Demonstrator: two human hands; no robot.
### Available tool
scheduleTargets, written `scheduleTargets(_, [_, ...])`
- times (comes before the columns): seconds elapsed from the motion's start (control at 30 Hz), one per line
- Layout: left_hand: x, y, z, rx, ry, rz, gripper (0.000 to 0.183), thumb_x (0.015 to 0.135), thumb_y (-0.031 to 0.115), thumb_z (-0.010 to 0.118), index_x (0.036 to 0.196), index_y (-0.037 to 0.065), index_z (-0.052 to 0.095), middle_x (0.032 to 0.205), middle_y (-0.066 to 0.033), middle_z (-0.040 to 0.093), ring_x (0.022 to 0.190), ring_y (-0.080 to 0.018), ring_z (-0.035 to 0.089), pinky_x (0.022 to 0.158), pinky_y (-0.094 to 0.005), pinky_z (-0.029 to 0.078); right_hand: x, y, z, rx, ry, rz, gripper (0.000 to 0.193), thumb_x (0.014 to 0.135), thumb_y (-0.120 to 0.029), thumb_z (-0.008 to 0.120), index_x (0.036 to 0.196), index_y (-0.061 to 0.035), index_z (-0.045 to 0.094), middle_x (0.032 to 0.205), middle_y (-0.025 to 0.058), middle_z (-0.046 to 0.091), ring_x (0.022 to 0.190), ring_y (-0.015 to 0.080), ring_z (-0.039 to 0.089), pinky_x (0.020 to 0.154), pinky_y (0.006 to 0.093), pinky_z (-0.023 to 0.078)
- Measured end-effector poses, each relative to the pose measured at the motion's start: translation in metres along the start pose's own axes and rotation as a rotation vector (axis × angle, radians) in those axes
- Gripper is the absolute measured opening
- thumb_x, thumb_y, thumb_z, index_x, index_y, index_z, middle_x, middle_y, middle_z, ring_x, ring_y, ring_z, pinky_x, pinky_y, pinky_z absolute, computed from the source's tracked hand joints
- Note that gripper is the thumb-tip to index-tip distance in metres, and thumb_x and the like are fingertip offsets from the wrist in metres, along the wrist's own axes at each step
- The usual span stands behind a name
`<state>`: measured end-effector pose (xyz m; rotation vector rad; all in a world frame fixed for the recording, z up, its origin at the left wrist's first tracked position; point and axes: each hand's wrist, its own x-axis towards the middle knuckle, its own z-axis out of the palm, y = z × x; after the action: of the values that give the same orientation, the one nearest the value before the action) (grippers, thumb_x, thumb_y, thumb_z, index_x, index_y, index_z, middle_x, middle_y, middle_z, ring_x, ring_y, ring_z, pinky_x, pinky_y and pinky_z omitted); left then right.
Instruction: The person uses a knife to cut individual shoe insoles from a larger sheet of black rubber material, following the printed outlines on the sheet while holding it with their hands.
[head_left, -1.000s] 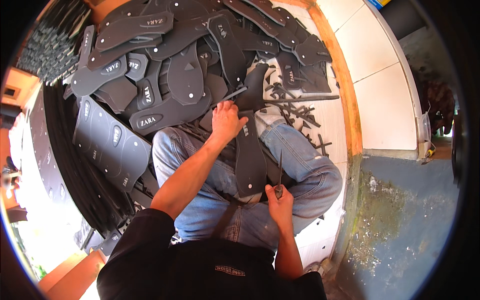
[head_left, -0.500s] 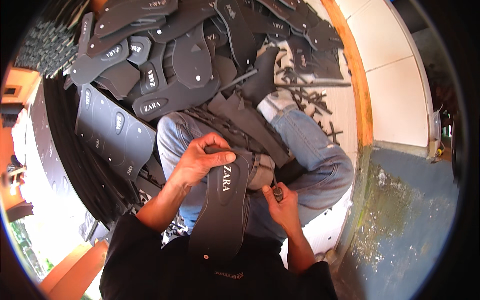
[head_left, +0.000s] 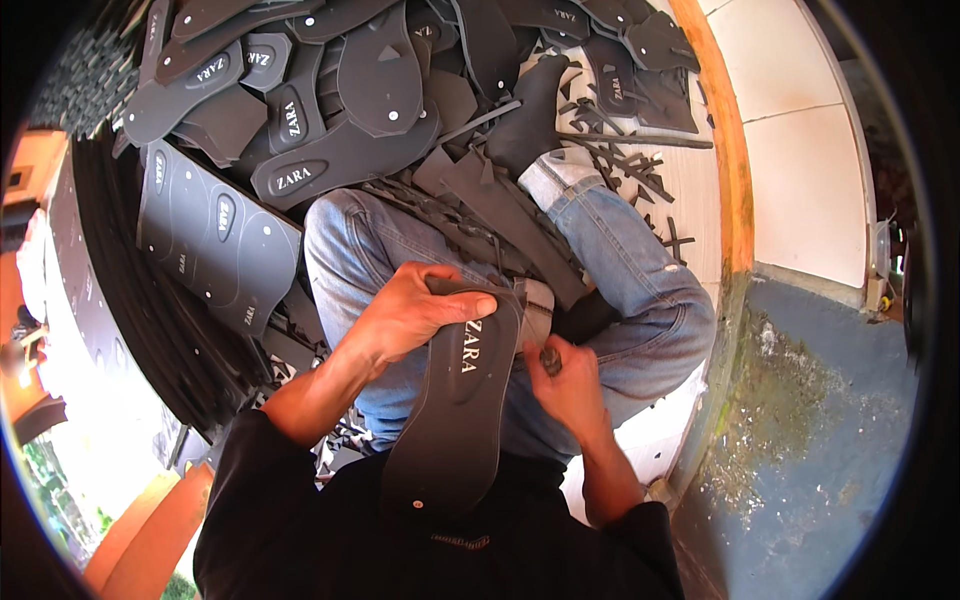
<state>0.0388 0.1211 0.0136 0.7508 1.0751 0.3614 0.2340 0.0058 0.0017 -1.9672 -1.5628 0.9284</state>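
My left hand [head_left: 420, 312] grips the upper end of a black foam shoe sole [head_left: 445, 435], thumb on top and fingers curled beneath. The sole has pale lettering inside an oval and a small white dot near its lower end, which lies against my dark shirt. Close beside the sole's right edge, my right hand [head_left: 572, 392] is closed around a knife [head_left: 551, 362] with a dark, rounded handle. Its blade is mostly hidden by the fingers and the sole's edge. Both hands are above my crossed, jeans-covered legs.
Beyond my legs lies a heap of black soles [head_left: 345, 150]. A sheet marked with sole outlines [head_left: 220, 235] leans at left, beside stacked dark sheets [head_left: 120, 270]. Black offcuts [head_left: 640, 175] litter the pale surface, bordered by a wooden edge [head_left: 735, 190] at right.
My right hand with the knife has moved up along the sole's right edge. The squared corner at the sole's upper end no longer shows; that end looks rounded. The view has shifted slightly.
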Motion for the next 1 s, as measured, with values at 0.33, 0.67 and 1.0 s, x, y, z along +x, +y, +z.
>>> scheduleTargets(0.33, [-0.004,0.007,-0.005,0.145,0.196,0.121,0.026,0.077,0.023,0.074,0.086,0.001,0.065,0.08,-0.0053,0.064,0.073,-0.0102,0.059,0.067,-0.0253,0.047,0.049,-0.003,0.002,0.208,0.129,0.04,0.027,0.08,-0.02,0.065,0.07,0.0031,0.054,0.054,0.0146,0.055,0.051,0.0321,0.057,0.053,0.0403,0.044])
scheduleTargets(0.67, [0.016,-0.034,0.052,-0.835,0.121,0.14,0.025,0.082,0.007,0.064,0.106,0.01,0.057,0.097,-0.0012,0.063,0.087,-0.0145,0.061,0.072,-0.03,0.054,0.009,-0.004,0.004,0.881,0.324,0.241,0.02,0.089,-0.021,0.06,0.092,-0.0005,0.059,0.062,-0.004,0.051,0.051,0.0014,0.04,0.045,0.0184,0.031])
scheduleTargets(1.0, [0.01,-0.045,0.068,-0.657,-0.068,0.141,0.028,0.08,0.008,0.068,0.106,0.004,0.057,0.097,-0.005,0.064,0.085,-0.0163,0.063,0.074,-0.0284,0.052,0.011,-0.007,-0.001,0.923,0.241,0.268,0.028,0.087,-0.02,0.063,0.07,-0.0031,0.05,0.052,-0.001,0.046,0.043,0.0062,0.041,0.041,0.0221,0.031])
